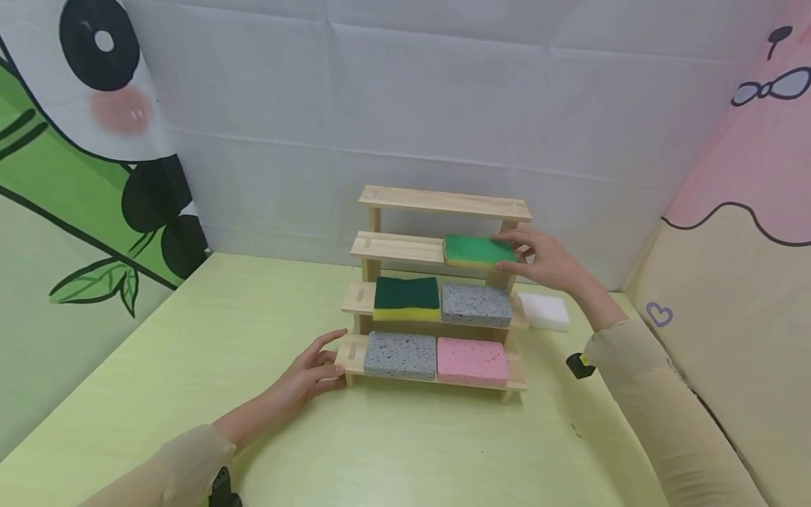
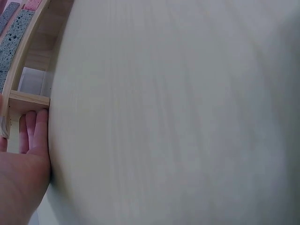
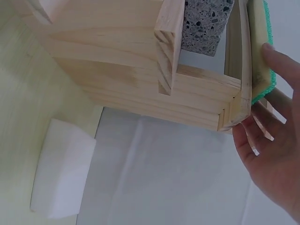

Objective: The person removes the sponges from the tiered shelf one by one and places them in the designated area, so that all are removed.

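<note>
A green-and-yellow sponge (image 1: 478, 251) lies at the right end of the third step of a wooden tiered rack (image 1: 395, 248). My right hand (image 1: 538, 259) pinches its right end, thumb at the front edge; in the right wrist view, fingers of the right hand (image 3: 274, 115) also reach round the step's end. At the bottom step's left end, my left hand (image 1: 310, 373) touches the rack, its fingers fairly straight against a leg in the left wrist view. The bottom step bears a grey sponge (image 1: 400, 354) and a pink sponge (image 1: 472, 360).
On the second step sit a dark green-and-yellow sponge (image 1: 406, 298) and another grey sponge (image 1: 476, 305). A white sponge block (image 1: 543, 312) lies on the pale yellow table (image 1: 405, 451), right of the rack. A white cloth wall (image 1: 431, 105) stands behind; printed panels flank both sides.
</note>
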Tool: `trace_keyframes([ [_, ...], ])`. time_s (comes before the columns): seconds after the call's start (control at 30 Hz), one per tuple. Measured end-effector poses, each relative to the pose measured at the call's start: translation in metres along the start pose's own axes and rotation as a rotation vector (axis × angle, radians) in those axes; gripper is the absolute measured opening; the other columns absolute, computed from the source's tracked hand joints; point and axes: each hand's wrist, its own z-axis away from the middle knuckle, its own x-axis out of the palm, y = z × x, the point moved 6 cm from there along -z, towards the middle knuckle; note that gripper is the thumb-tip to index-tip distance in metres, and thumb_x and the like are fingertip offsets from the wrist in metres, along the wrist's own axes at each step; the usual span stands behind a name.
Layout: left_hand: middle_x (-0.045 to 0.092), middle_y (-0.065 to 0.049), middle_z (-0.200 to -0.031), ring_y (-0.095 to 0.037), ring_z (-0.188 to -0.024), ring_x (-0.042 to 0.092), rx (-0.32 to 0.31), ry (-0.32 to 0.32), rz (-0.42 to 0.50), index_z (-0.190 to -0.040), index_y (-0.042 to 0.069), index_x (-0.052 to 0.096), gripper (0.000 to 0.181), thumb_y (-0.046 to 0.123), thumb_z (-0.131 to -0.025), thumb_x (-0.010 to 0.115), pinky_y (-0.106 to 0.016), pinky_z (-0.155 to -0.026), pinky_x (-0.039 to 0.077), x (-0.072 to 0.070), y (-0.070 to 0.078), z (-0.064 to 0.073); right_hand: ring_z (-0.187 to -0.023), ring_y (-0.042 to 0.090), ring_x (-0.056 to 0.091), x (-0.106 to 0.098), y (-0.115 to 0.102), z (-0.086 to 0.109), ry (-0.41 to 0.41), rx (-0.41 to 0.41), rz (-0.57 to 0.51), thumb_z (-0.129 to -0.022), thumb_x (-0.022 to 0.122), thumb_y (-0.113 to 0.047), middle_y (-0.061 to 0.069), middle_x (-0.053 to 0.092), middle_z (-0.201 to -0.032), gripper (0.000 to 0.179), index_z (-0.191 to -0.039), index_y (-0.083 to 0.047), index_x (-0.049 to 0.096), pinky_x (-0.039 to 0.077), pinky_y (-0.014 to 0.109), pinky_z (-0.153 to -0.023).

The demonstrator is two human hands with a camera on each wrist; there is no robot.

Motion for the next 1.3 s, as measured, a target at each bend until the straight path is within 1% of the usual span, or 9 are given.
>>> trace_keyframes([
  [0.1,0.054,-0.008,-0.127,-0.016,-0.113,0.062,0.001,0.000,0.000,-0.157,0.021,0.019,0.072,0.016,-0.097,0.059,-0.033,-0.099,0.054,-0.0002,-0.0002,-0.0005,-0.103,0.026,0.055,0.0006,0.0012,0.0005,0.015,-0.002,-0.006,-0.091,0.072,-0.025,0.012,0.059,-0.119,0.050,-0.137,-0.010,0.058,0.052,0.047,-0.091],
  [0.33,0.055,-0.007,-0.126,-0.014,-0.112,0.062,0.005,-0.004,-0.006,-0.157,0.020,0.018,0.072,0.015,-0.098,0.058,-0.032,-0.099,0.054,-0.0002,-0.0014,-0.0004,-0.097,0.025,0.053,0.0035,0.0023,0.0007,0.031,-0.011,-0.020,-0.091,0.072,-0.022,0.011,0.058,-0.109,0.049,-0.136,-0.008,0.059,0.053,0.046,-0.090],
  [0.57,0.055,-0.006,-0.126,-0.014,-0.112,0.062,0.006,-0.004,-0.001,-0.157,0.020,0.019,0.072,0.015,-0.097,0.059,-0.031,-0.098,0.054,0.0000,-0.0018,-0.0003,-0.107,0.027,0.054,0.0050,0.0067,0.0002,0.023,0.051,-0.067,-0.091,0.072,-0.023,0.012,0.058,-0.115,0.049,-0.137,-0.010,0.058,0.050,0.046,-0.094],
  [0.7,0.054,-0.007,-0.127,-0.014,-0.112,0.062,0.009,-0.006,-0.001,-0.157,0.020,0.018,0.072,0.015,-0.097,0.059,-0.032,-0.098,0.054,-0.0001,-0.0016,-0.0008,-0.108,0.028,0.053,0.0049,0.0082,-0.0002,0.019,0.076,-0.079,-0.091,0.072,-0.024,0.013,0.059,-0.117,0.050,-0.137,-0.011,0.058,0.049,0.046,-0.095],
  [0.93,0.054,-0.007,-0.127,-0.014,-0.112,0.062,0.010,-0.005,-0.002,-0.157,0.020,0.018,0.072,0.015,-0.097,0.059,-0.032,-0.098,0.054,-0.0002,-0.0015,-0.0016,-0.107,0.028,0.054,0.0035,0.0066,-0.0001,0.014,0.084,-0.070,-0.091,0.072,-0.026,0.012,0.060,-0.118,0.050,-0.137,-0.011,0.058,0.050,0.045,-0.095],
  [1.3,0.054,-0.008,-0.127,-0.015,-0.112,0.062,0.006,0.003,-0.004,-0.157,0.021,0.019,0.072,0.015,-0.097,0.059,-0.032,-0.098,0.054,-0.0009,-0.0020,-0.0025,-0.115,0.031,0.054,0.0007,0.0032,0.0020,-0.033,0.083,-0.052,-0.093,0.070,-0.027,0.014,0.058,-0.130,0.051,-0.140,-0.012,0.056,0.048,0.051,-0.102],
])
